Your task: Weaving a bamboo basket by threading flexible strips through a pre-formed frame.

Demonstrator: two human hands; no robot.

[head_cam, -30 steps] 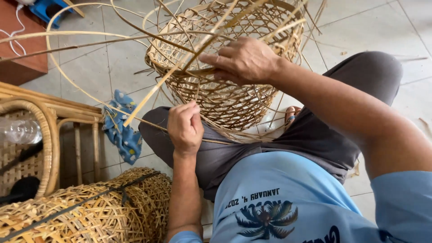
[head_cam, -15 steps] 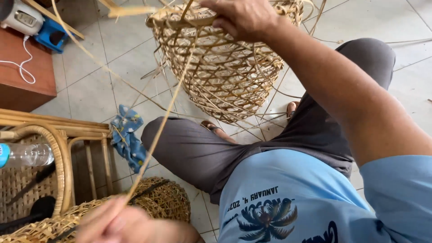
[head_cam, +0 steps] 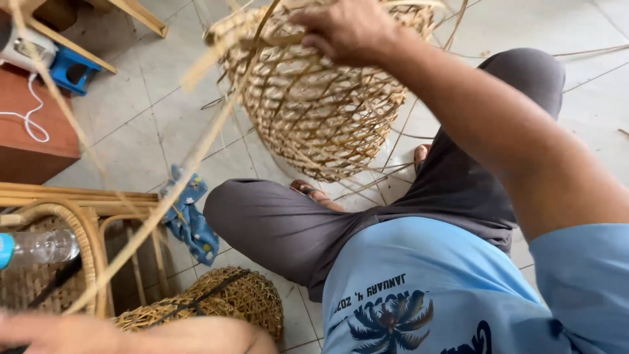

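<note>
Since half a second before, the left hand (head_cam: 46, 331) had drawn the rattan strand (head_cam: 196, 154) further down-left; blurred at the frame's edge, its grip could not be told. The right hand (head_cam: 350, 29) clamped the rim of the open-weave basket (head_cam: 314, 111), held above the tiled floor (head_cam: 137, 124). A plastic bottle (head_cam: 39, 246) lay in the wicker chair (head_cam: 72, 226).
</note>
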